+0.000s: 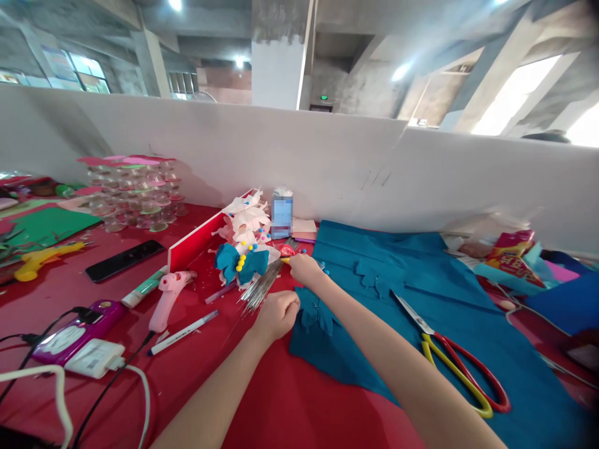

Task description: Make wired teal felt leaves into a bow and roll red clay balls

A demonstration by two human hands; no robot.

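Note:
My left hand [277, 313] is closed in a loose fist at the near end of a bundle of thin metal wires [262, 285] lying on the red table [290, 405]. Farther out, my right hand [304, 268] pinches at the bundle's far end, beside small red and blue bits I cannot make out. Just left of it lie a teal felt flower with yellow and blue beads [241, 262] and a pile of white felt flowers [246, 221]. A small teal felt cutout [316, 313] sits under my right forearm on the teal felt sheet [402, 293].
Scissors with red and yellow handles [461, 365] lie on the teal felt. A pink glue gun [167, 296], pen [183, 333], tube, black phone [124, 260], purple device, white charger [93, 357] and cables lie left. Clear domes [135, 193] are stacked far left. A white partition [327, 162] backs the table.

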